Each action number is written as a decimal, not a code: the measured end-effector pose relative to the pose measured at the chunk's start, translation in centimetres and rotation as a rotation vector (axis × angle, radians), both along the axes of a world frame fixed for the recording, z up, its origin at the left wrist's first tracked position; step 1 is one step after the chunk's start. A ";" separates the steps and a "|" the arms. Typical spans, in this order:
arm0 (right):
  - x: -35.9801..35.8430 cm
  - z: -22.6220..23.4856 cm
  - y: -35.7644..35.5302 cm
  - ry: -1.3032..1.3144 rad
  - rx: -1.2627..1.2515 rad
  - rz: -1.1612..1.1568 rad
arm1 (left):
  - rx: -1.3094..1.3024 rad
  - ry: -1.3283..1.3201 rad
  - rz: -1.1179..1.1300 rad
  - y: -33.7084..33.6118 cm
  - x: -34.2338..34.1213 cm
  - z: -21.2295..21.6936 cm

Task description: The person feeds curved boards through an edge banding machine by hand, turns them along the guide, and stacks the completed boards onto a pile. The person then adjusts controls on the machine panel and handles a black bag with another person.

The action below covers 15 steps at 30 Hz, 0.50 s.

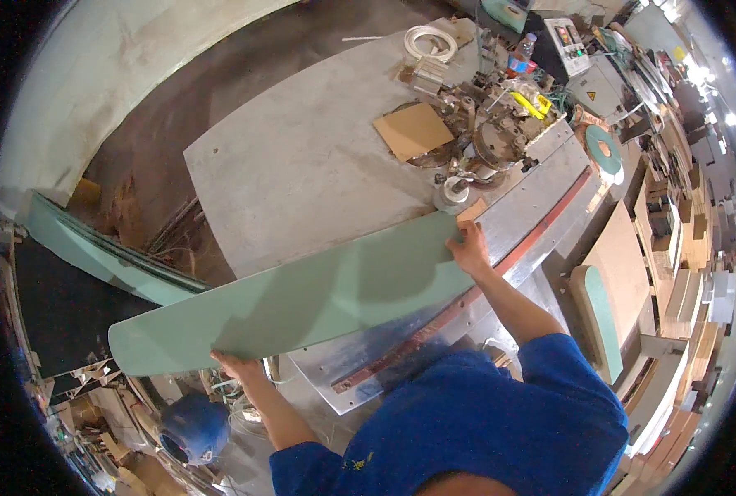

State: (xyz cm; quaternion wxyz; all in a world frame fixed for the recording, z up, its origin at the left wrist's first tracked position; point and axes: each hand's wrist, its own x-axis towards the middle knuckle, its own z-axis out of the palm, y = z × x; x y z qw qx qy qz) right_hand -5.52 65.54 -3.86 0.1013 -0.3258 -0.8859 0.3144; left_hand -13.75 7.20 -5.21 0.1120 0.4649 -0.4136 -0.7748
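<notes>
1. Workshop w/ a dirt-brown floor (244, 58) up top, cluttered shelves of boards down the right side, scraps and offcuts lower left.
2. Big grey metal worktable (302, 165) fills the centre, its top dusty and scuffed; a reddish strip (467, 298) runs along its near edge.
3. Long pale-green panel (302, 298) lies across the table's near-left corner, tilted low-left to high-right, its left end hanging out past the table over the floor clutter, its right end up by the machine.
4. More green panels (95, 256) lean stacked at far left, well apart from the one in hand.
5. Machine head (492, 124) sits on the table's far right, a tangle of rollers, wires and yellow parts; a brown cardboard sheet (413, 130) lies just beside it.
6. Blue round drum (194, 426) sits on the floor below the panel's left part.
7. Green-and-white tape roll (604, 150) stands at the table's right end.
8. Right hand (469, 248) is clamped on the panel's right end, fingers curled over the edge, near the machine.
9. Left hand (237, 364) grips the panel's lower edge near the left end, fingers tucked under, out of sight.
</notes>
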 end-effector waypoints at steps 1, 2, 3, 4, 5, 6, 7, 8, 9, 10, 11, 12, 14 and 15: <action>0.2 -1.4 0.1 0.014 0.095 0.042 | 0.008 0.011 -0.008 -0.2 0.2 -0.1; 0.2 -2.2 0.6 0.026 0.196 0.081 | 0.025 0.016 0.005 0.6 0.1 0.7; 0.3 -2.0 0.3 0.033 0.204 0.073 | 0.037 0.019 0.023 1.4 0.5 2.0; 0.0 -1.7 -0.6 0.043 0.114 0.043 | 0.043 0.029 0.014 2.7 0.5 3.9; -0.3 -1.5 -1.4 0.053 0.018 0.023 | 0.105 0.065 0.006 4.1 0.9 6.4; -0.5 -1.3 -1.5 0.062 0.016 0.026 | 0.167 0.101 -0.002 4.8 1.2 7.7; -1.0 -0.9 -1.5 0.052 0.029 0.039 | 0.165 0.111 0.001 3.2 1.3 5.3; -1.9 -0.7 -2.4 0.042 0.026 0.081 | 0.083 0.245 -0.064 -0.5 2.6 1.5; -2.6 -0.2 -2.8 0.045 0.016 0.103 | 0.006 0.368 -0.139 -2.8 3.8 -1.1; -3.7 0.6 -2.5 0.006 -0.013 0.071 | 0.004 0.372 -0.132 -2.9 3.6 -1.6; -4.6 1.3 -2.6 -0.026 -0.043 0.048 | 0.029 0.292 -0.013 -3.1 3.2 -1.6; -4.9 1.3 -3.3 -0.014 -0.045 0.067 | 0.056 0.212 0.108 -3.4 3.3 -1.5; -5.3 1.2 -4.5 -0.050 0.048 0.031 | -0.121 0.201 0.118 -4.0 5.0 -1.7; -5.2 1.3 -4.6 -0.037 0.056 0.028 | 0.024 0.224 0.140 -2.8 5.4 0.5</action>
